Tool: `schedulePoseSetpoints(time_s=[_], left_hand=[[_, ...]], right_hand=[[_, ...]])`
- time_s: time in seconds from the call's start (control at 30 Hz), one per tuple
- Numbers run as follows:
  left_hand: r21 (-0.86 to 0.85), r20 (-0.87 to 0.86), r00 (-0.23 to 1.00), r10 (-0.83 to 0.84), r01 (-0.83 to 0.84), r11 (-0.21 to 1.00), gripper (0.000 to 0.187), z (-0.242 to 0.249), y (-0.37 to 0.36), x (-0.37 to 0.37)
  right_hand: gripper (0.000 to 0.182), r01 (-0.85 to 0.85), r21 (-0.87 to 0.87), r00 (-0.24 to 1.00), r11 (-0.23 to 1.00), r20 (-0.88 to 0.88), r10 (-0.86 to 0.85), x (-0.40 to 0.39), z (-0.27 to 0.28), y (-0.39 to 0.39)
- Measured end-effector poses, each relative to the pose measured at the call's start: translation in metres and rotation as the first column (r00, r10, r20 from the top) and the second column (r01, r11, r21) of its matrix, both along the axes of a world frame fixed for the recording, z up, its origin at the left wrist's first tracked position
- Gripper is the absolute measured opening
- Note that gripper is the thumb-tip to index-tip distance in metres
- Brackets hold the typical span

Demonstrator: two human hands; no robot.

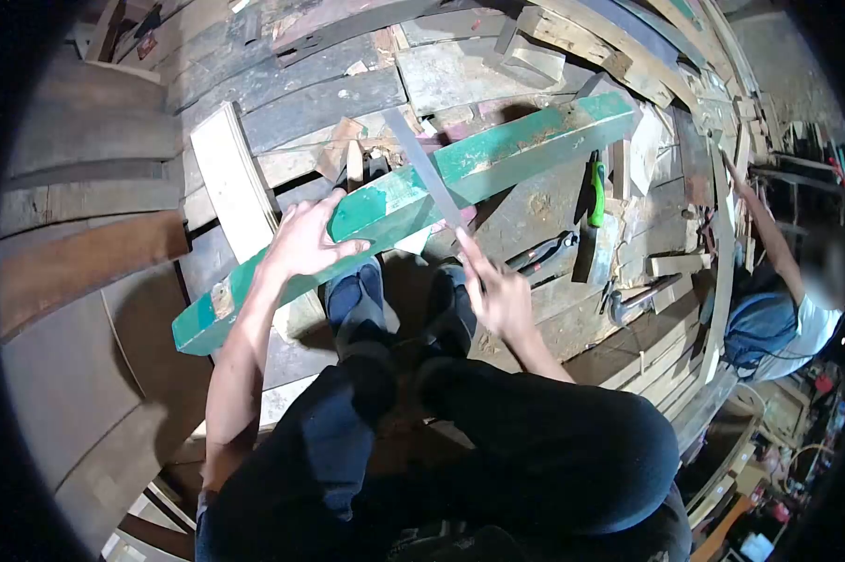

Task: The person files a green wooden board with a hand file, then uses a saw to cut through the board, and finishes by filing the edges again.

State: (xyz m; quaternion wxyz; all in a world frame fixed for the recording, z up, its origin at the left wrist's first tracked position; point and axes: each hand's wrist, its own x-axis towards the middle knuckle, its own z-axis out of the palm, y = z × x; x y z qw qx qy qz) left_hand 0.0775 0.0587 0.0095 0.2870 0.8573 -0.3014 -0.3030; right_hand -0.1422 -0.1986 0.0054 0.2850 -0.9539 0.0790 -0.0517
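A long green-painted wooden beam (497, 161) lies slantwise in front of my feet, its paint worn on the upper face. My left hand (308, 236) grips the beam left of its middle, fingers over the top and thumb along the near side. In my right hand (499, 292) is a tool with a long, flat grey metal blade (424, 173), which slants across the beam. My fingers are wrapped round its near end and hide the handle. Between the hands, just below the beam, are my feet in dark shoes (359, 292).
To the right lie a green-handled tool (597, 192), pliers (546, 253) and a hammer (639, 298). A pale board (227, 178) passes by the beam's left part. Planks and offcuts (586, 42) are piled at the back. Another person (769, 328) is at the far right.
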Motion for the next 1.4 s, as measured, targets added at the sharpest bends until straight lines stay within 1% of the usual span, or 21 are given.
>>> schedulePoseSetpoints(time_s=[0.2, 0.23, 0.27, 0.33, 0.37, 0.4, 0.47, 0.63, 0.67, 0.73, 0.77, 0.83, 0.87, 0.9, 0.97, 1.07, 1.1, 1.17, 1.2, 1.3, 1.4], left_hand=[[0.006, 0.018, 1.0, 0.006, -0.006, 1.0, 0.072, 0.006, -0.003, 0.003], [0.023, 0.049, 0.999, -0.002, 0.001, 1.0, 0.072, 0.007, -0.003, 0.001], [-0.018, -0.061, 0.997, 0.048, -0.049, 0.999, 0.071, 0.004, -0.002, 0.001], [0.016, 0.064, 0.998, 0.02, -0.021, 1.0, 0.071, 0.008, -0.002, -0.007], [0.035, 0.123, 0.992, 0.001, -0.005, 0.999, 0.071, 0.009, -0.003, -0.01], [0.05, -0.014, 1.0, 0.025, -0.024, 0.998, 0.072, 0.01, -0.003, -0.007], [0.01, 0.071, 0.997, 0.005, -0.006, 1.0, 0.073, 0.01, -0.003, -0.006], [0.016, -0.021, 1.0, 0.009, -0.009, 1.0, 0.073, 0.004, -0.003, 0.004], [0.032, -0.002, 1.0, 0.015, -0.015, 0.999, 0.074, 0.008, -0.003, 0.004], [0.025, -0.071, 0.997, 0.031, -0.029, 0.999, 0.076, 0.004, -0.002, 0.005], [0.019, -0.097, 0.994, 0.039, -0.037, 0.999, 0.076, 0.003, -0.002, 0.007], [-0.003, -0.036, 0.999, 0.022, -0.022, 1.0, 0.078, -0.003, -0.001, 0.007], [0.002, -0.025, 1.0, 0.018, -0.018, 1.0, 0.078, -0.003, -0.001, 0.008], [0.008, -0.017, 1.0, 0.014, -0.014, 1.0, 0.078, -0.003, -0.001, 0.008], [0.013, 0.011, 1.0, -0.003, 0.003, 1.0, 0.08, -0.002, -0.001, 0.009], [0.042, -0.06, 0.998, 0.02, -0.017, 0.999, 0.081, 0.001, 0.0, 0.007], [0.036, -0.053, 0.998, 0.028, -0.026, 0.999, 0.081, 0.001, 0.0, 0.007], [0.028, -0.048, 0.998, 0.032, -0.031, 0.999, 0.08, 0.0, 0.0, 0.003], [0.098, -0.061, 0.998, 0.005, 0.001, 0.995, 0.08, 0.008, -0.003, 0.004], [0.193, 0.232, 0.972, -0.049, 0.004, 0.981, 0.081, 0.004, -0.007, -0.011], [0.249, 0.24, 0.97, 0.03, -0.091, 0.964, 0.087, 0.014, -0.02, -0.024]], right_hand=[[0.063, 0.06, -0.049, 0.986, 0.997, -0.152, -0.067, -0.067, -0.006, 0.003], [0.064, 0.05, -0.047, 0.994, 0.998, -0.096, -0.054, -0.059, -0.004, 0.003], [0.065, 0.042, -0.047, 0.998, 0.998, -0.035, -0.043, -0.041, -0.006, 0.002], [0.063, 0.016, 0.015, 0.998, 1.0, 0.053, -0.017, -0.005, -0.008, 0.001], [0.063, 0.008, 0.004, 1.0, 1.0, -0.002, -0.008, 0.008, -0.004, 0.001], [0.063, 0.001, -0.006, 0.998, 1.0, -0.057, -0.001, 0.021, 0.002, 0.001], [0.064, 0.006, -0.013, 0.986, 1.0, -0.164, -0.008, 0.032, 0.014, 0.002], [0.065, -0.083, 0.335, 0.995, 0.939, 0.074, 0.061, -0.026, -0.006, -0.002], [0.069, -0.022, 0.529, 1.0, 0.849, 0.014, 0.017, -0.041, -0.013, -0.008], [0.087, 0.322, 0.845, 0.943, 0.426, -0.325, -0.068, -0.051, 0.014, -0.014], [0.091, 0.338, 0.889, 0.941, 0.308, -0.323, -0.099, -0.048, 0.024, -0.013], [0.083, 0.278, 0.95, 0.957, -0.144, -0.288, -0.049, -0.048, 0.014, -0.021], [0.07, 0.338, 0.923, 0.932, -0.184, -0.356, -0.074, -0.044, 0.02, -0.021], [0.062, 0.341, 0.88, 0.928, -0.331, -0.371, -0.03, -0.051, -0.001, -0.031], [0.047, 0.324, 0.88, 0.93, -0.348, -0.363, -0.051, -0.051, -0.012, -0.036], [0.037, 0.396, 0.895, 0.865, -0.203, -0.439, -0.245, -0.047, -0.003, -0.023], [0.034, 0.36, 0.925, 0.895, -0.119, -0.379, -0.235, -0.049, -0.001, -0.02], [0.035, 0.448, 0.821, 0.893, 0.354, -0.397, -0.211, -0.06, -0.001, -0.022], [0.037, 0.384, 0.827, 0.922, 0.409, -0.319, -0.221, -0.06, 0.001, -0.012], [0.033, 0.378, 0.604, 0.92, 0.702, -0.328, -0.213, -0.064, -0.001, -0.005], [0.035, 0.259, 0.467, 0.966, 0.846, -0.14, -0.218, -0.05, 0.007, 0.009]])
